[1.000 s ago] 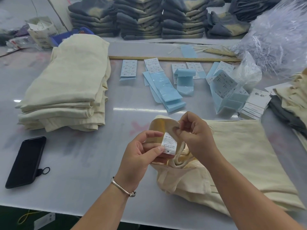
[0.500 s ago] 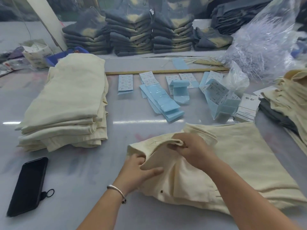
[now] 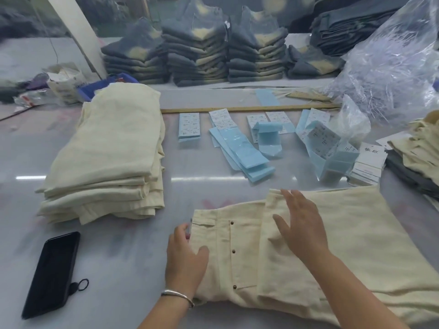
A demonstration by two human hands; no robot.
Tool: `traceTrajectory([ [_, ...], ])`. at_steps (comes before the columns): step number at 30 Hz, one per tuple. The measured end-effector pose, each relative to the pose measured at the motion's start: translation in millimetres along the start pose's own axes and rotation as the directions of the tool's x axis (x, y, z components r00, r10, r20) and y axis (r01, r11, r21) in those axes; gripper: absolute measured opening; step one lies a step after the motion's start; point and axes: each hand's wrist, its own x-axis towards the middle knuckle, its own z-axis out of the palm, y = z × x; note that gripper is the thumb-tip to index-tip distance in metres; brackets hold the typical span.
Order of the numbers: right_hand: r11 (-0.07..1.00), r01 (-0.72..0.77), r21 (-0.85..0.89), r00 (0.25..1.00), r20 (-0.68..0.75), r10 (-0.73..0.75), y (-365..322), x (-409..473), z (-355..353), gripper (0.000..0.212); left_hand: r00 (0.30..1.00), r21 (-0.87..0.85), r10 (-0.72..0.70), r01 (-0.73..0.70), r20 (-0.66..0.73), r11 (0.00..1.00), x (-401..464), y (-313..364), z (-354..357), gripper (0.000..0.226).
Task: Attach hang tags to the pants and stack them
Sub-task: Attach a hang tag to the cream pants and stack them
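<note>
Your left hand (image 3: 184, 260) rests flat and open on the waistband edge of the folded cream cotton pants (image 3: 308, 252) before you; your right hand (image 3: 300, 224) hovers open-palmed over them. A stack of folded cream pants (image 3: 107, 153) lies left, light-blue hang tags (image 3: 244, 155) beyond.

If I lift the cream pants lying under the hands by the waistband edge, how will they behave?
The cream pants are probably floppy: the cloth is soft and folded over itself, so the layers would likely fall open and hang. They may slide easily, since the table looks glossy. The left hand at the waistband alone would likely not hold the fold.
</note>
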Motion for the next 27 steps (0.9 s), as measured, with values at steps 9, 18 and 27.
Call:
traceTrajectory([
  [9, 0.993, 0.064, -0.095, 0.998, 0.031, -0.061, 45, -2, 11, 0.054, 0.998, 0.167, 0.008, 0.003, -0.064, 0.986, 52, 23, 18, 0.026],
  [18, 0.994, 0.104, 0.040, 0.994, -0.023, -0.103, 95, 26, 13, 0.090, 0.946, 0.339, 0.295, -0.236, -0.133, 0.911, 94, 97, 76, 0.034],
  [27, 0.968, 0.175, 0.178, 0.977, -0.152, -0.149, 94, 44, 21, 0.087, 0.925, 0.531, 0.292, -0.378, 0.242, 0.759, 175, 153, 171, 0.064],
])
